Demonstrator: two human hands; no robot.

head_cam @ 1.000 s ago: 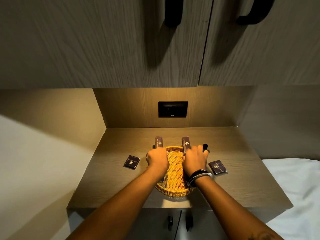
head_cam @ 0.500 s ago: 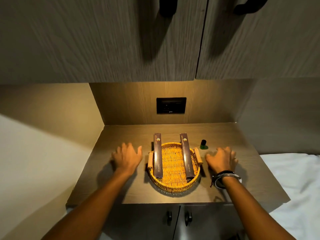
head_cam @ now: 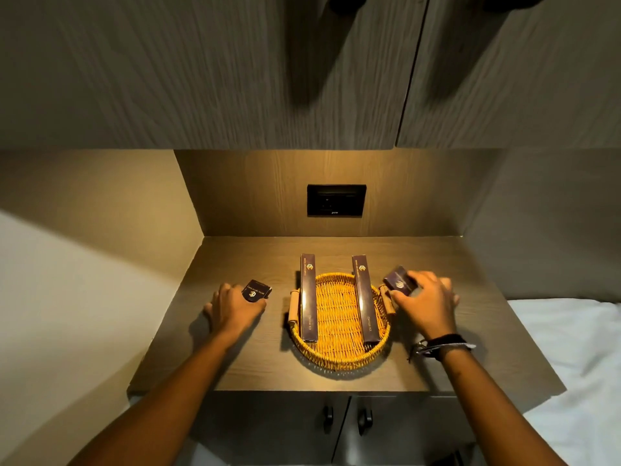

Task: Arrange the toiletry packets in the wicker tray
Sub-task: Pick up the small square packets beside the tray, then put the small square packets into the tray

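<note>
A round wicker tray (head_cam: 338,359) with wooden side handles sits at the middle of the wooden counter. Two long dark packets lie lengthwise in it, the left long packet (head_cam: 308,297) and the right long packet (head_cam: 365,299), their far ends sticking out over the rim. My left hand (head_cam: 232,309), left of the tray, grips a small square dark packet (head_cam: 256,290) at its fingertips. Right of the tray, my right hand (head_cam: 426,306) holds a second small square packet (head_cam: 399,280), lifted and tilted above the tray's right handle.
The counter (head_cam: 437,375) is a niche with a left wall, a back panel carrying a black socket (head_cam: 336,200), and cupboard doors overhead. Two cabinet doors with dark knobs are below the front edge. A white bed (head_cam: 578,364) lies at the right.
Both hands left the long packets in the tray, moved outward to the counter, and each has picked up a small square packet. The right one is now raised toward the tray.
</note>
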